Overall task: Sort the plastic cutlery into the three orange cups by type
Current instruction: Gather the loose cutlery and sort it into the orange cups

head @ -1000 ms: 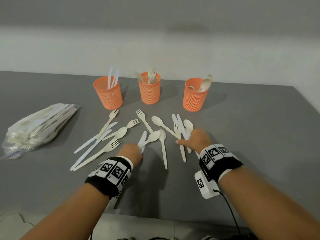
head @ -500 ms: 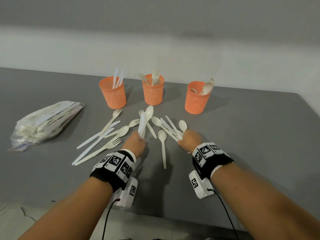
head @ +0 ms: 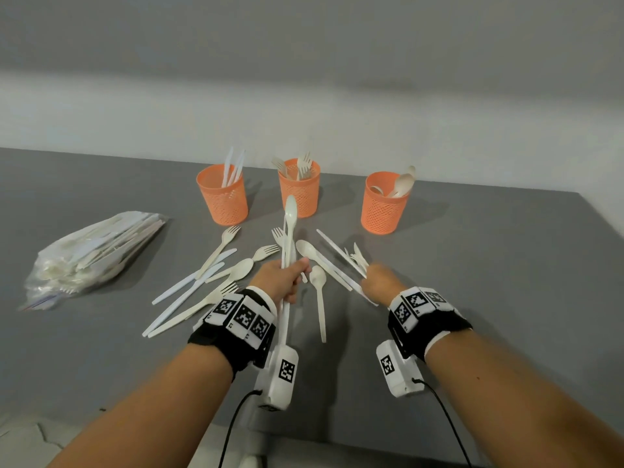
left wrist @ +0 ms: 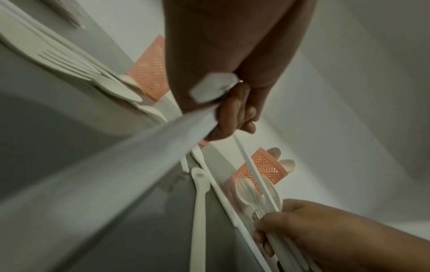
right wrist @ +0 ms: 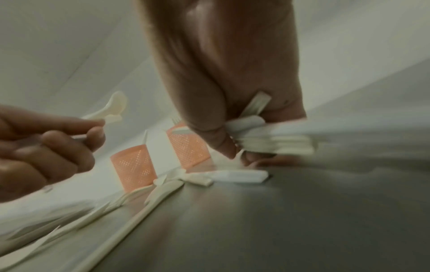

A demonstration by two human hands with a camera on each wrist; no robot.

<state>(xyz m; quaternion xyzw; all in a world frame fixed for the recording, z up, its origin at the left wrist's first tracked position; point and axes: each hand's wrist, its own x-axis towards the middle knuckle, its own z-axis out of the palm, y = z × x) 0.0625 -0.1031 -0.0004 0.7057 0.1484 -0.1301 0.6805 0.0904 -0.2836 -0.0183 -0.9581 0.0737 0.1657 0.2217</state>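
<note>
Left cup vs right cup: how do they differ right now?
The left cup holds white knives standing upright; the right cup holds cream spoons leaning toward its right rim. The left cup stands nearer the bag of cutlery, the right cup nearer the table's right edge. Both are orange mesh, upright.

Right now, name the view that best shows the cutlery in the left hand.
The head view: the left hand grips a spoon and a knife together, bowl pointing up before the middle cup. The left wrist view shows only blurred handles under curled fingers. The right wrist view shows only the spoon's bowl above the fist.
</note>
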